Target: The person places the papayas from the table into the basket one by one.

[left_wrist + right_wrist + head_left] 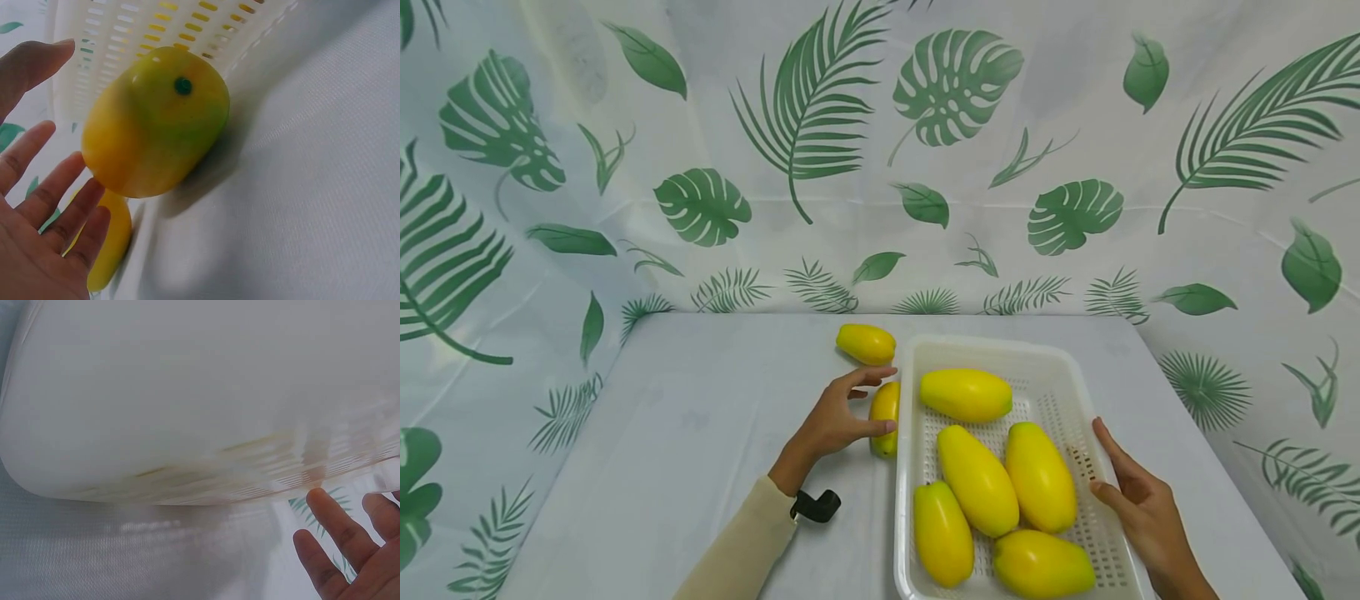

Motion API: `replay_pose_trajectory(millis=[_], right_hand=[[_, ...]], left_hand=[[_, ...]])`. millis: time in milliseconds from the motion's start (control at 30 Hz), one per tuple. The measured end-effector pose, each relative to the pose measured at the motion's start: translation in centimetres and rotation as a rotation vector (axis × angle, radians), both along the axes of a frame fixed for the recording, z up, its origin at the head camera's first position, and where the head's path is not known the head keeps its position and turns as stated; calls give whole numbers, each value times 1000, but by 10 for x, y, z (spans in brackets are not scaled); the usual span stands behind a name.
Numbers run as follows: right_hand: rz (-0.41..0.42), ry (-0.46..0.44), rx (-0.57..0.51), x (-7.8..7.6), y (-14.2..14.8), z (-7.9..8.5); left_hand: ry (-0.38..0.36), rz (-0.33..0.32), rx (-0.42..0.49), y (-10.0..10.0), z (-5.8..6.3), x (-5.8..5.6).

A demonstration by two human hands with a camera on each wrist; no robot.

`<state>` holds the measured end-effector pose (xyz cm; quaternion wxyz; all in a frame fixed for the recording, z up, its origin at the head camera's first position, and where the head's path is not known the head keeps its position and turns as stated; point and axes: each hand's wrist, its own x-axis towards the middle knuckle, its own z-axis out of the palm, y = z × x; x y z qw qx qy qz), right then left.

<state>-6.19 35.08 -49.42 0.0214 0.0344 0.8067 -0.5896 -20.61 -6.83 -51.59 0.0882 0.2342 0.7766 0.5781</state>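
My left hand (838, 415) reaches around a yellow papaya (886, 414) lying on the table against the basket's left side. In the left wrist view its fingers are spread and fairly straight, close to that papaya (159, 125), whose greenish end faces the camera. Whether the fingertips touch it is hard to tell. The white plastic basket (906, 475) holds several yellow papayas with green tips. At its right side my right hand (1142, 504) grips the rim, thumb on top and fingers outside; the right wrist view shows some fingers (340, 528) by the basket wall.
Another papaya (867, 343) lies on the table behind my left hand, near the basket's far left corner. A white cloth covers the table (700, 433). Leaf-printed curtains (850, 167) rise at the back and on both sides.
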Motion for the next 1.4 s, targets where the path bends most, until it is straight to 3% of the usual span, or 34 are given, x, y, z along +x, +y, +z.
replay_pose_trajectory(millis=[233,900,1400], right_hand=[[1,9,-8,0,-1,1],[-5,0,-17,-4,2,0],[-11,-11,1,-4,0,4]], left_hand=[[-12,-8,15,2,-6,-1],[-64,8,-57,11,-19,-5],[-27,51,-7,-6,-20,-4]])
